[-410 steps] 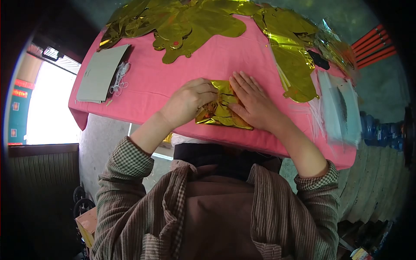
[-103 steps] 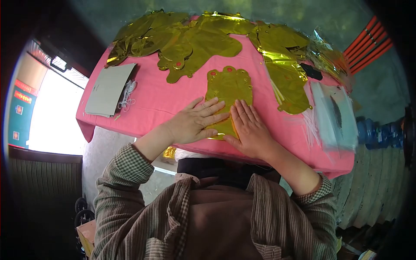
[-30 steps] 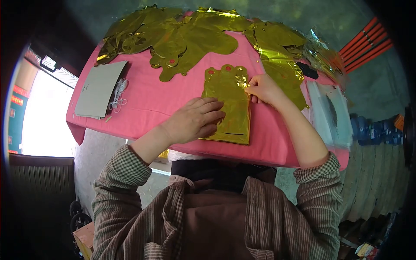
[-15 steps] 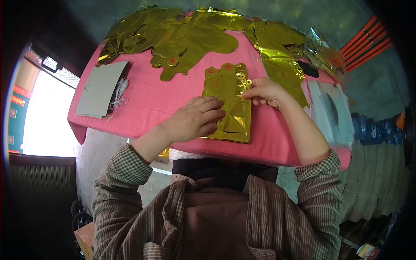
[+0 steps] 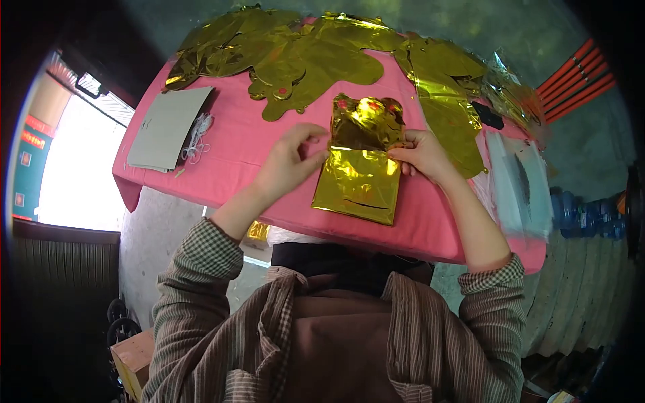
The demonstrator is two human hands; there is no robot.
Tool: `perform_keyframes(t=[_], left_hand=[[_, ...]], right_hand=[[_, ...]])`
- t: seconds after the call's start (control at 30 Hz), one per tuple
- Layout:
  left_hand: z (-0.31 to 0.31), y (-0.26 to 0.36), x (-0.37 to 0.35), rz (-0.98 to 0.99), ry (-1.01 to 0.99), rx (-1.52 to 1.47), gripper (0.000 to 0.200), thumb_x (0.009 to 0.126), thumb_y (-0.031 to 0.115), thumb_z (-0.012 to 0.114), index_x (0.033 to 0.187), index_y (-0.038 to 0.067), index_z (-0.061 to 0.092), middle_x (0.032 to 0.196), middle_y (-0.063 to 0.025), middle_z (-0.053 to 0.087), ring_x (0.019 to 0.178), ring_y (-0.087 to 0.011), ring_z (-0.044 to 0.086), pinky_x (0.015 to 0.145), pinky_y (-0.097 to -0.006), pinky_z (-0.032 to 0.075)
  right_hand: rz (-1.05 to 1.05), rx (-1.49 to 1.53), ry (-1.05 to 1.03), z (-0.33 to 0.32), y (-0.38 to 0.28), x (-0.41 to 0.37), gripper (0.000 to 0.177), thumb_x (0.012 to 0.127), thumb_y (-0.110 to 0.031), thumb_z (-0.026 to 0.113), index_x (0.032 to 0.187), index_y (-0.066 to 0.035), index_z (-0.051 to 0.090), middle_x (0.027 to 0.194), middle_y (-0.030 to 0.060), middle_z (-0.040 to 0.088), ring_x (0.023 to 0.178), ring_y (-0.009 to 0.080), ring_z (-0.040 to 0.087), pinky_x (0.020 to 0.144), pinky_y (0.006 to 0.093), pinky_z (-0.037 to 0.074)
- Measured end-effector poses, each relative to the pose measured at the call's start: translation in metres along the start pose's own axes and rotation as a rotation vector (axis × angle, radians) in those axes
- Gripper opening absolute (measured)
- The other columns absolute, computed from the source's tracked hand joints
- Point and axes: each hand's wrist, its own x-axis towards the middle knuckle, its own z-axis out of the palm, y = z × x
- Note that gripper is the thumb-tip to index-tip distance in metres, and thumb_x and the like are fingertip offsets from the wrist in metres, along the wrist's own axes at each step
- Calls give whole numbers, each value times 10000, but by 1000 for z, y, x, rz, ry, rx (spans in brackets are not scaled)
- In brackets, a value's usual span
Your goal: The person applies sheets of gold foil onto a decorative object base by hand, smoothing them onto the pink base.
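A flat folded piece of gold foil (image 5: pixel 356 185), which looks like a foil balloon, lies in front of me on the pink cloth. Its upper part bends up along a crosswise crease, and red spots show near its top lobes. My right hand (image 5: pixel 420 154) pinches the right edge by the crease between thumb and fingers. At the left edge is my left hand (image 5: pixel 292 161), thumb tip beside the foil and fingers curled but apart from the thumb. A dark curved line marks the foil's lower part.
More gold foil shapes (image 5: pixel 329 60) spread along the table's far side. Grey cardboard sheets (image 5: pixel 168 127) and white string (image 5: pixel 197 138) lie at left. Clear plastic bags (image 5: pixel 517 181) and a black piece (image 5: pixel 487 115) are at right. Pink cloth (image 5: pixel 235 168) covers the table.
My left hand has come off the foil's face to its left edge. The foil's upper part now bends up at a crease. My right hand stays at the right edge, slightly lower.
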Motion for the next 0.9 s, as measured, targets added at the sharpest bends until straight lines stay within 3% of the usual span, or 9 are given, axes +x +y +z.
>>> perform_keyframes(t=[0.07,0.13,0.23,0.37,0.57,0.6,0.67,0.7,0.9], left_hand=[[-3,2,9,-126,91,47,444,796,151,708,1187,0,562,1069,-126,634,916,-171,599,792,-292,487],[-8,6,20,-299,-33,8,424,767,133,733,1139,-12,590,822,-73,636,699,-124,563,669,-280,481],[-1,-19,36,-140,-80,-141,304,764,92,727,1036,-10,637,651,-5,561,586,-97,503,587,-264,445],[-2,-13,41,-226,-195,-164,169,771,86,722,897,-8,662,648,16,535,593,-79,482,554,-254,413],[6,-21,30,-211,-114,-131,84,761,45,711,767,11,635,632,2,526,584,-105,489,549,-273,412],[6,-22,27,-72,-85,-10,83,744,23,705,777,12,630,656,-36,542,603,-153,525,561,-291,427],[3,-10,24,63,-65,107,96,727,1,699,787,13,625,679,-74,557,622,-202,561,573,-309,442],[1,-2,23,162,-67,151,106,710,-25,675,793,9,617,723,-104,566,670,-255,580,599,-334,460],[2,-4,22,357,-123,261,175,677,-88,590,824,7,604,840,-130,590,799,-328,604,686,-390,500]], right_hand=[[-102,-5,38,3,1,-4,88,822,-78,687,871,-19,643,621,9,605,447,42,522,371,184,373],[-135,26,34,2,6,-4,81,823,-78,688,868,-23,651,609,0,598,447,38,515,377,182,373],[-184,61,41,4,12,-4,74,824,-76,689,879,-32,668,599,-15,592,445,32,502,385,177,371],[-210,57,33,4,15,-4,111,824,-62,688,934,-45,688,613,-29,596,450,24,487,400,174,372],[-302,-12,90,12,23,-5,95,797,12,663,888,-15,656,689,8,631,528,76,531,483,235,405],[-299,-11,90,13,24,-5,95,797,12,663,888,-15,656,689,8,631,528,76,531,483,235,405],[-783,-432,230,15,25,-9,176,735,72,648,873,-37,646,753,51,636,598,151,583,541,297,450],[-772,-439,187,14,23,-12,214,696,75,606,865,-53,632,791,80,604,685,238,611,589,344,476],[-962,-897,210,13,18,-24,189,707,23,592,881,-35,639,828,87,594,736,287,612,617,349,495]])
